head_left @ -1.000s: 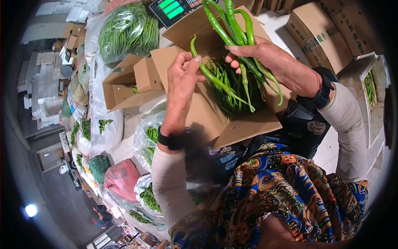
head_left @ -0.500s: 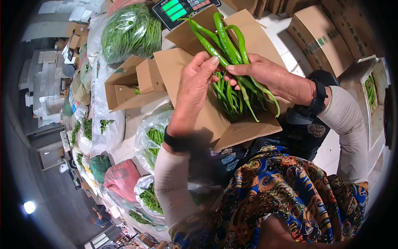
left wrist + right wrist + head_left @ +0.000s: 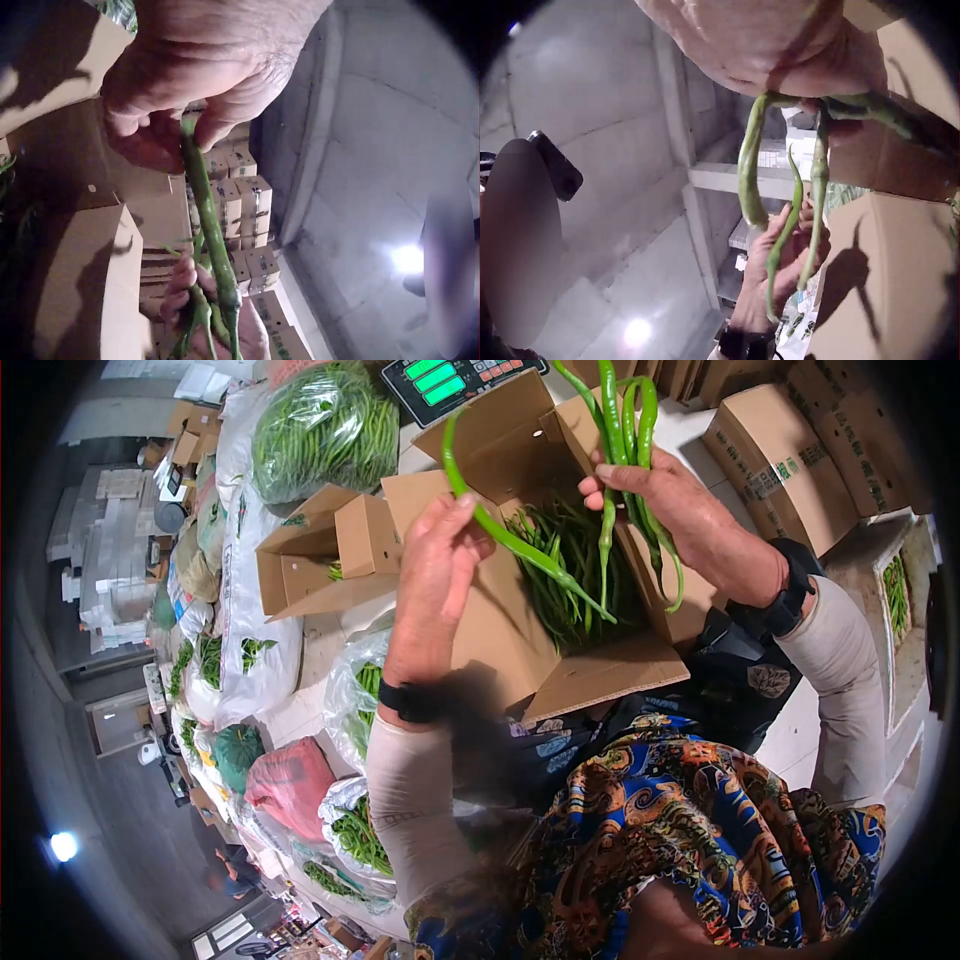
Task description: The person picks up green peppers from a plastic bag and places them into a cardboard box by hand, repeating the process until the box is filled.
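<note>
My left hand [image 3: 432,585] pinches one long green chili pepper [image 3: 535,557] between thumb and fingers, its stem end pointing down over the box. In the left wrist view that pepper [image 3: 212,225] hangs from the fingertips. To the right, my right hand [image 3: 700,520] grips a bunch of long green chili peppers [image 3: 628,435], whose ends stick out above and below the fingers. Beneath both hands stands an open cardboard box [image 3: 605,675] with many green chili peppers [image 3: 590,622] lying inside.
A lit digital scale [image 3: 470,378] stands behind the box. Left of it are a smaller open carton [image 3: 295,585] and a clear bag of green peppers [image 3: 325,435]. Closed cartons [image 3: 775,465] stand at the back right. A red sack [image 3: 290,790] lies at lower left.
Half a second ago both hands met at the bunch above the box. Now they are apart, the left back leftward with a single pepper, the right up and rightward with the others.
</note>
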A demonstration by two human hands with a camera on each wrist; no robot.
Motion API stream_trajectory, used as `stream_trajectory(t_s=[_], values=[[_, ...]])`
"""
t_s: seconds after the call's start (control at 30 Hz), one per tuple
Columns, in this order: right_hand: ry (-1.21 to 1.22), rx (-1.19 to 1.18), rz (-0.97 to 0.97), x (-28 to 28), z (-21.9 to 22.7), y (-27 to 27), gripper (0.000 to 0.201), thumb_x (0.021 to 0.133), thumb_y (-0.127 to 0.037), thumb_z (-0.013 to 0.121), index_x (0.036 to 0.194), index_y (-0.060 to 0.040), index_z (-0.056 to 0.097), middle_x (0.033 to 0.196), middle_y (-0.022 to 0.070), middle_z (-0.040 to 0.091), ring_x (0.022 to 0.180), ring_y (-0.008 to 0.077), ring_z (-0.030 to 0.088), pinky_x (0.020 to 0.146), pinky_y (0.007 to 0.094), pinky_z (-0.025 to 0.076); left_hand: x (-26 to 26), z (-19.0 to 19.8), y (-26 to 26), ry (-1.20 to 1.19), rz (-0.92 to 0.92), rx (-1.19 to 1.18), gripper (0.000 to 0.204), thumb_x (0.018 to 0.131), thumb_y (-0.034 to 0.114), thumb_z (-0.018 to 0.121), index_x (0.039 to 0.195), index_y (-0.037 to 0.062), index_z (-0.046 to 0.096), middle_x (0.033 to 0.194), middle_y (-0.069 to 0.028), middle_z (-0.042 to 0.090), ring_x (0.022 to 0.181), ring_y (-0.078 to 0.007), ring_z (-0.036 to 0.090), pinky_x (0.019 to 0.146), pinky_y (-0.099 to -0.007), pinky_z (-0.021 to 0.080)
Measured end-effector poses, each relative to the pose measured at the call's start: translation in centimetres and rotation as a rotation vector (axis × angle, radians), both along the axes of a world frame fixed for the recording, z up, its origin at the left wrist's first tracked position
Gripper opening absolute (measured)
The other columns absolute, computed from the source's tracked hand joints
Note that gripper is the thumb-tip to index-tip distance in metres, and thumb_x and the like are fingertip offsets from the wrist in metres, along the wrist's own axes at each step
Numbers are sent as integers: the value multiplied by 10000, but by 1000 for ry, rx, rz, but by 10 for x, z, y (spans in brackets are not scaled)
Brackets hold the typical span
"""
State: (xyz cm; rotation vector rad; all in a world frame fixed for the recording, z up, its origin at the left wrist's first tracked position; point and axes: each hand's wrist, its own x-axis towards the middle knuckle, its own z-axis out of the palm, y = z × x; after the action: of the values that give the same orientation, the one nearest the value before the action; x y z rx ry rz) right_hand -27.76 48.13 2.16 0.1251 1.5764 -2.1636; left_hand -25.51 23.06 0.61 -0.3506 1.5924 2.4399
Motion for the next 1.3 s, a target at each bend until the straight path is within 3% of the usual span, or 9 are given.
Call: stream_trajectory(t_s=[0.1,0.27,0.83,0.93,1.0,1.03,1.13,1.2,1.3], values=[[12,95,57,-4,2,5,338,933,-159,536,1213,26,502,998,95,638,866,127,603,852,274,456,0,9,-8,51,-48,-136,106,915,181,600,905,75,592,797,-10,586,685,-85,548,593,-233,468],[15,54,93,1,-1,1,249,918,-124,544,1125,13,530,952,70,606,847,121,589,766,261,483,6,8,5,-79,-83,-456,150,892,198,639,897,65,571,762,-9,573,635,-80,562,560,-203,505],[-36,32,159,11,4,-5,226,918,-113,552,1105,13,536,950,68,598,820,114,576,775,249,491,9,-2,18,-186,-254,-847,226,853,179,673,860,12,521,682,-49,579,554,-114,577,503,-226,505],[-50,31,173,13,6,-6,231,915,-110,552,1107,16,535,956,68,597,822,112,576,774,248,488,8,-15,14,-191,-260,-901,267,822,204,704,869,-17,561,704,-102,643,609,-144,648,511,-286,526],[-41,3,188,14,1,-7,230,915,-108,551,1106,19,534,950,66,598,818,110,575,772,246,484,8,-21,12,37,-302,-1281,316,814,257,726,902,-4,571,697,-96,638,647,-131,643,561,-284,525],[-32,-26,199,15,-1,-7,230,915,-106,550,1105,22,534,943,65,598,814,108,575,770,244,481,8,-14,16,38,-299,-1282,316,814,257,726,902,-4,571,697,-96,638,647,-131,643,561,-284,525],[-39,-26,248,15,-8,-7,299,924,-123,574,1192,7,544,980,73,631,830,112,598,831,260,493,13,3,27,-22,-243,-836,372,826,331,719,964,12,587,723,-71,635,676,-123,625,597,-282,510],[-34,-12,271,14,-11,-6,287,924,-121,574,1181,5,548,979,70,633,833,113,595,829,259,491,14,7,32,-15,-266,-529,370,869,343,674,1046,28,595,894,-44,630,752,-91,576,619,-200,455],[0,2,302,16,-17,-8,268,923,-120,575,1162,-1,556,976,66,637,839,115,591,828,257,487,16,11,38,-3,-258,-396,401,877,379,658,1087,42,600,922,-28,625,818,-86,569,672,-199,417]])
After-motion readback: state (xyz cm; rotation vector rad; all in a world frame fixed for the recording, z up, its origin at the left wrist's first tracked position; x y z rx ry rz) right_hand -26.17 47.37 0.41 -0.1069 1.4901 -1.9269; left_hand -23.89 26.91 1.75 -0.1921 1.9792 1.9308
